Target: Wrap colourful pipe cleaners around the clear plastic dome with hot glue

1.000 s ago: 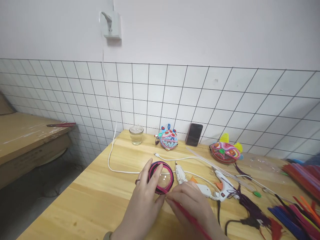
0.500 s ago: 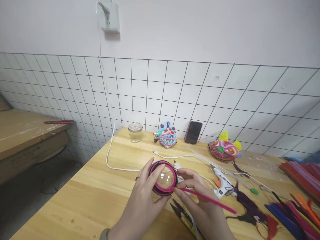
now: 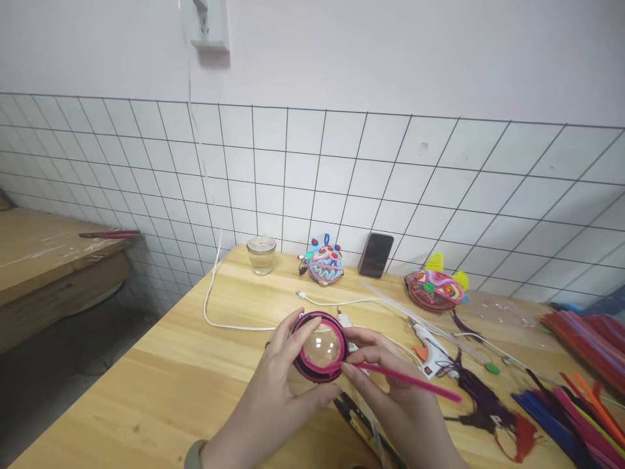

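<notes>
Clear dome (image 3: 322,348), rimmed in pink and black pipe cleaner, held just above the wooden table (image 3: 195,365), near its middle. Left hand (image 3: 278,384) cups the dome from the left. Right hand (image 3: 385,378) pinches the pink pipe cleaner (image 3: 405,383) at the rim's lower right; the loose tail runs rightward, toward the glue gun (image 3: 430,348).

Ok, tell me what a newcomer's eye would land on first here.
First the clear dome ringed in pink and black, held up at centre by the left hand, while the right hand pinches a pink pipe cleaner against its rim. Next, two bright craft faces at the table's far edge by the tiled wall, a phone propped between them. Then the pile of coloured pipe cleaners at far right.
</notes>
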Motion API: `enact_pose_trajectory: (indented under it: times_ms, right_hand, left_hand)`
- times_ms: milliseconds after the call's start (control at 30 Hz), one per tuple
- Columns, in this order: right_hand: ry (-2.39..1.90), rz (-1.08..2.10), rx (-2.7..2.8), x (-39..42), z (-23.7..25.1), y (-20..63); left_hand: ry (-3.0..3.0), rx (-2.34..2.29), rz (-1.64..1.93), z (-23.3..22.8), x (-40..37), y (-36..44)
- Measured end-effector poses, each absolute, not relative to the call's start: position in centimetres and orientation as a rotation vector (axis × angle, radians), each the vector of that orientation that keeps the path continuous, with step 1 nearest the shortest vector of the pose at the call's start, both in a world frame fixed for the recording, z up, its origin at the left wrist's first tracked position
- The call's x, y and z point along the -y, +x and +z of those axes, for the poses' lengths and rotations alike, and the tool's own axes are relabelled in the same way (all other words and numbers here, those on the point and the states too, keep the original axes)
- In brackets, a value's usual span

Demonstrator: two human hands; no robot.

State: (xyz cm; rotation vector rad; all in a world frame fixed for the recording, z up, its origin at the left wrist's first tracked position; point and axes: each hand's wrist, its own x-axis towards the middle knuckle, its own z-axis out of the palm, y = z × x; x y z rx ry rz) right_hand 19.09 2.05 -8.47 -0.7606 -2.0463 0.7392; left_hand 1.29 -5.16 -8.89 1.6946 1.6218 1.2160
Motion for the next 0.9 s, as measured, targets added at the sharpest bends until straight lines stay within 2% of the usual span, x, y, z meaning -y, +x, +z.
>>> enact_pose_trajectory:
  times_ms: [600, 900]
  right_hand:
    - [-0.754, 0.727, 1.963, -1.9, -7.8, 18.9]
    - [-0.711, 0.676, 2.091, -2.1, -7.3, 19.1]
  left_hand:
    - [1.63, -1.601, 1.302, -9.1, 5.0, 1.4]
    - [1.62, -1.55, 1.337, -8.9, 4.9, 1.4]
